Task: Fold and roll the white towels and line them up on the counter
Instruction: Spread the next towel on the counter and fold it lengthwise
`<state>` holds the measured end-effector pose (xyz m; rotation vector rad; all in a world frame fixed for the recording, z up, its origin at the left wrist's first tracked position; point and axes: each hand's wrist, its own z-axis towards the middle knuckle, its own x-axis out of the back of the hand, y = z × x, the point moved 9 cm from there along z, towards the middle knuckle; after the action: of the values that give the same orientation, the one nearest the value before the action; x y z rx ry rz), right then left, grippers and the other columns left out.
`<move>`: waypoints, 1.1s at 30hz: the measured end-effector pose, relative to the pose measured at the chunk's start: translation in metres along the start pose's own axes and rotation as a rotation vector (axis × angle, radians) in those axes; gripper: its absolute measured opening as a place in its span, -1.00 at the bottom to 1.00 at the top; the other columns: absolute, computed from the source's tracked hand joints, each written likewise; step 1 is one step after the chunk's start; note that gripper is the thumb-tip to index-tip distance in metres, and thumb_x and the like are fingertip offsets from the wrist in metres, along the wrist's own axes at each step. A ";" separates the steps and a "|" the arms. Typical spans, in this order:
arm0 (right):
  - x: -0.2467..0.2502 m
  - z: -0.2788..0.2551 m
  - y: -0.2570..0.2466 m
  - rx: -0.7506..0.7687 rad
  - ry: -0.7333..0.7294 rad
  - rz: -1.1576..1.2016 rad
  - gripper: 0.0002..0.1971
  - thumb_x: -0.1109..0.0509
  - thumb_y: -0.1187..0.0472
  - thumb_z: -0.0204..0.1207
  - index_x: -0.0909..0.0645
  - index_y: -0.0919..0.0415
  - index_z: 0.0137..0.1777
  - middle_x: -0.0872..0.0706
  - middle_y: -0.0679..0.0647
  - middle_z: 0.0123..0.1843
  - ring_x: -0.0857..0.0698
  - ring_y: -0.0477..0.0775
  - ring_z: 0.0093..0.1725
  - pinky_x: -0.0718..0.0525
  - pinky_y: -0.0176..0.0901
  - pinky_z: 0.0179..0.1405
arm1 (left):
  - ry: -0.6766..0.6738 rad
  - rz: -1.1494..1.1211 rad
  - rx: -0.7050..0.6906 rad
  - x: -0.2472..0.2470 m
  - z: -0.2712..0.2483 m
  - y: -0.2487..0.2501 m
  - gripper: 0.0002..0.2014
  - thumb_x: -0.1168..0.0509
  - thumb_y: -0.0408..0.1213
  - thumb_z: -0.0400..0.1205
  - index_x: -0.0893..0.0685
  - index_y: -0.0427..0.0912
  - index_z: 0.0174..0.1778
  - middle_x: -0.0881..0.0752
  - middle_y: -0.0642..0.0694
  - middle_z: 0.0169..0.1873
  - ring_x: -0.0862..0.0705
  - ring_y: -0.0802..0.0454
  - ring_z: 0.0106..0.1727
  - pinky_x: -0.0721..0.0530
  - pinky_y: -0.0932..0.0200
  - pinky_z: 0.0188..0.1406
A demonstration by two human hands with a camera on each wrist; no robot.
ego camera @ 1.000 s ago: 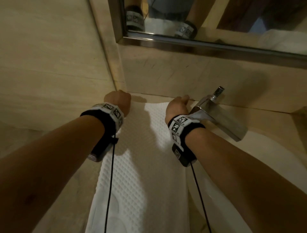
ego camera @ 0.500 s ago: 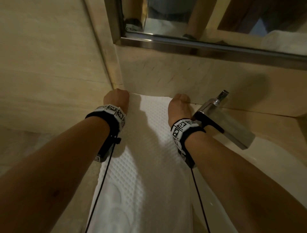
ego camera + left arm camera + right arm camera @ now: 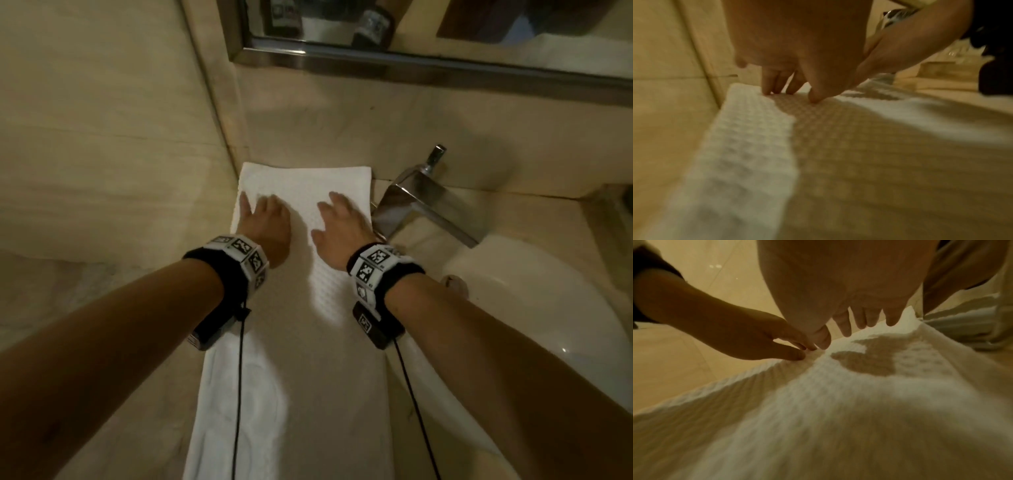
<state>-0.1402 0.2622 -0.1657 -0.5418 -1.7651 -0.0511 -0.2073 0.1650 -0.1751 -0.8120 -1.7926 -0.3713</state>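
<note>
With both hands, left and right, spread flat on the towel lying lengthwise on the table (faucet just beside), smooth evenly before rolling.

My left hand and my right hand flat with fingers spread on a white towel, long strip along the counter, tap just right, sink beside.
</note>
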 end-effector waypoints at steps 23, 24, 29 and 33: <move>-0.078 -0.251 -0.026 -0.068 -0.066 0.107 -0.43 -0.20 0.19 0.61 -0.21 0.13 0.63 -0.05 0.10 0.70 -0.10 0.16 0.65 -0.23 0.03 0.56 | -0.016 -0.415 0.158 -0.103 -0.240 0.016 -0.51 -0.22 -0.19 0.54 -0.40 -0.23 0.39 -0.39 -0.24 0.38 -0.37 -0.19 0.45 -0.46 -0.15 0.40; -0.084 -0.264 -0.025 -0.062 -0.061 0.108 -0.43 -0.20 0.19 0.60 -0.22 0.13 0.63 -0.06 0.10 0.70 -0.11 0.16 0.65 -0.23 0.03 0.56 | -0.004 -0.447 0.179 -0.109 -0.253 0.019 -0.52 -0.24 -0.18 0.54 -0.41 -0.23 0.37 -0.39 -0.24 0.37 -0.38 -0.20 0.45 -0.45 -0.14 0.41; -0.103 -0.317 -0.025 -0.044 0.071 0.089 -0.52 -0.22 0.22 0.57 -0.36 0.17 0.50 -0.32 0.12 0.54 -0.28 0.18 0.51 -0.38 0.03 0.45 | 0.104 -0.556 0.215 -0.133 -0.312 0.030 -0.60 -0.31 -0.21 0.51 -0.50 -0.24 0.25 -0.43 -0.20 0.32 -0.45 -0.21 0.39 -0.49 -0.04 0.36; -0.110 -0.350 -0.017 -0.159 0.195 0.128 -0.64 -0.21 0.16 0.60 -0.41 0.22 0.37 -0.47 0.16 0.36 -0.42 0.20 0.34 -0.45 0.04 0.27 | 0.267 -0.678 0.337 -0.136 -0.355 0.022 -0.64 -0.27 -0.29 0.56 -0.55 -0.21 0.29 -0.47 -0.19 0.37 -0.48 -0.19 0.37 -0.50 -0.03 0.33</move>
<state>0.1891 0.1001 -0.1687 -0.7396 -1.5415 -0.1511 0.0838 -0.0803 -0.1719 0.0998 -1.7680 -0.5617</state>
